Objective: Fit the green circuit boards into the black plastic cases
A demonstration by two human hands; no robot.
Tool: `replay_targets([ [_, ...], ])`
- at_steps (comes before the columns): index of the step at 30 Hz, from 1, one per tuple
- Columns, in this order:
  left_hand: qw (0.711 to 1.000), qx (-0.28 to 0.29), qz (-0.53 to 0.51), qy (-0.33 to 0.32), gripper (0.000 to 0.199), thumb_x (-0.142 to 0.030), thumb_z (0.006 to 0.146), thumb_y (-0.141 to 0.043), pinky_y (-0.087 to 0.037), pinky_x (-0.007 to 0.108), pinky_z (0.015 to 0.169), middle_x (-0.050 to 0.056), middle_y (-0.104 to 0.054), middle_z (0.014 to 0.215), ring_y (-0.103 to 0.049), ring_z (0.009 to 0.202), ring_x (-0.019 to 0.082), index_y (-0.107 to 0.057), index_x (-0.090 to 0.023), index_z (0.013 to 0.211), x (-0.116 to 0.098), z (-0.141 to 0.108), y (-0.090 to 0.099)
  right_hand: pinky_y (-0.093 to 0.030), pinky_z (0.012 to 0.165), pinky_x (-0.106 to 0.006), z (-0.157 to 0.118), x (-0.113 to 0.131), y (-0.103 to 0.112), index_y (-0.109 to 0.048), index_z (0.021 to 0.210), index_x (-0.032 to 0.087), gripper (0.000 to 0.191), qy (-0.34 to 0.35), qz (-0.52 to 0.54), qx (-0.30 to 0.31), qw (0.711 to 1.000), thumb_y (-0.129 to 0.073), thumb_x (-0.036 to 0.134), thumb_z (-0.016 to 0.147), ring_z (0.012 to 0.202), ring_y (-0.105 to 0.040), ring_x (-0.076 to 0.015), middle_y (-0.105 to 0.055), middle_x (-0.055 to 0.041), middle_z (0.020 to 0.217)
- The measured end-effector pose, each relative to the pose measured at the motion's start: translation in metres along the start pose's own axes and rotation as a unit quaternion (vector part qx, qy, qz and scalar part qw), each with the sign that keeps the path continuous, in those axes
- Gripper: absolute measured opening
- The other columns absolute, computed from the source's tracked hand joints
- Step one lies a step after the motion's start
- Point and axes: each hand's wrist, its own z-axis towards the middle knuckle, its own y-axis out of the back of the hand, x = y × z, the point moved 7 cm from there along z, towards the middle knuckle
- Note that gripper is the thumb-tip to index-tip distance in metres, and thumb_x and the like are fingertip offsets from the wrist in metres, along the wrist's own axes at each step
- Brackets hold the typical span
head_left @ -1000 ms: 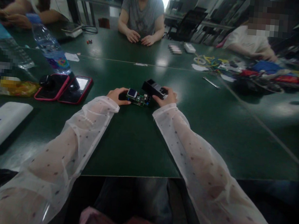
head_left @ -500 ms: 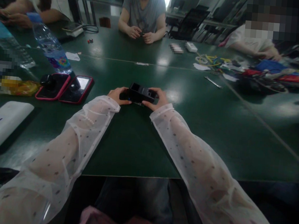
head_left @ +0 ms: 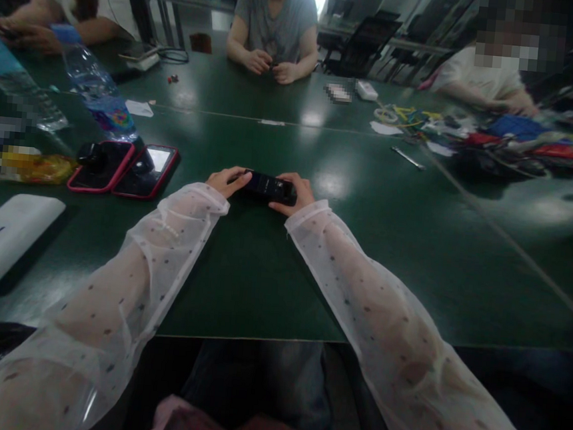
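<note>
A small black device (head_left: 265, 186) is held between both hands above the green table (head_left: 242, 258), near the middle of the view. My left hand (head_left: 228, 181) grips its left end, with the thumb on top. Around its right end close the fingers of my right hand (head_left: 296, 193). Faint light marks show on the device's dark upper face. Sheer dotted sleeves cover both forearms.
Left of my hands lie two red-edged phones (head_left: 147, 171), a yellow packet (head_left: 37, 166), a white power bank (head_left: 11, 238) and a bottle (head_left: 97, 88). A wrench (head_left: 408, 158) and tangled cables (head_left: 503, 144) are at right. Three people sit across the table.
The black device has been tilted, so its flat face with light marks shows instead of its recessed side. My left thumb now rests on top of it.
</note>
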Motion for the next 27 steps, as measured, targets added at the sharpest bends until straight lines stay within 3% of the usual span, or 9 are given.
replay_targets([
  [4, 0.999, 0.001, -0.034, 0.01, 0.068, -0.075, 0.087, -0.052, -0.044, 0.047, 0.114, 0.009, -0.07, 0.133, -0.062, 0.128, 0.032, -0.066, -0.024, 0.129, -0.007, -0.004, 0.001, -0.045, 0.106, -0.056, -0.004, 0.004, 0.001, -0.057, 0.122, 0.032, 0.064, -0.004, 0.077, 0.01, 0.997, -0.084, 0.047, 0.067, 0.124, -0.057, -0.0334, -0.066, -0.0061, 0.119],
  [7, 0.999, -0.003, -0.047, 0.005, 0.069, -0.075, 0.084, -0.056, -0.044, 0.049, 0.114, 0.009, -0.069, 0.135, -0.061, 0.13, 0.032, -0.066, -0.025, 0.13, -0.013, -0.008, 0.003, -0.049, 0.102, -0.05, -0.004, 0.003, 0.0, -0.058, 0.119, 0.03, 0.059, -0.035, 0.204, 0.016, 0.978, -0.068, 0.07, 0.077, 0.114, -0.064, -0.0287, -0.068, -0.0069, 0.116],
  [10, 0.999, 0.0, -0.053, 0.0, 0.07, -0.075, 0.083, -0.059, -0.044, 0.049, 0.114, 0.01, -0.068, 0.135, -0.06, 0.131, 0.033, -0.065, -0.025, 0.131, -0.016, -0.011, 0.004, -0.053, 0.096, -0.044, -0.003, -0.003, -0.002, -0.06, 0.111, 0.028, 0.058, -0.08, 0.284, 0.006, 0.955, -0.057, 0.078, 0.082, 0.102, -0.068, -0.0242, -0.071, -0.0054, 0.105],
  [16, 0.998, 0.003, -0.06, -0.01, 0.074, -0.075, 0.08, -0.062, -0.042, 0.051, 0.116, 0.012, -0.067, 0.138, -0.058, 0.134, 0.035, -0.063, -0.025, 0.134, -0.012, -0.009, 0.003, -0.054, 0.085, -0.04, 0.001, -0.011, -0.009, -0.061, 0.106, 0.028, 0.06, -0.095, 0.305, 0.016, 0.948, -0.067, 0.079, 0.075, 0.085, -0.066, -0.0208, -0.068, -0.0002, 0.084],
  [22, 0.998, 0.018, -0.056, -0.01, 0.082, -0.077, 0.077, -0.063, -0.04, 0.051, 0.118, 0.013, -0.065, 0.139, -0.058, 0.134, 0.033, -0.061, -0.022, 0.138, 0.0, -0.003, -0.001, -0.055, 0.088, -0.042, -0.001, -0.009, -0.007, -0.06, 0.104, 0.027, 0.058, -0.108, 0.339, 0.027, 0.934, -0.074, 0.073, 0.071, 0.088, -0.069, -0.0214, -0.07, -0.0014, 0.087],
  [27, 0.996, 0.01, -0.085, -0.009, 0.077, -0.076, 0.082, -0.059, -0.044, 0.048, 0.114, 0.014, -0.068, 0.136, -0.062, 0.13, 0.032, -0.062, -0.021, 0.136, 0.001, -0.003, -0.002, -0.055, 0.093, -0.045, -0.002, -0.008, -0.002, -0.06, 0.099, 0.028, 0.052, -0.119, 0.356, 0.023, 0.926, -0.079, 0.066, 0.069, 0.094, -0.07, -0.0229, -0.072, -0.0021, 0.092],
])
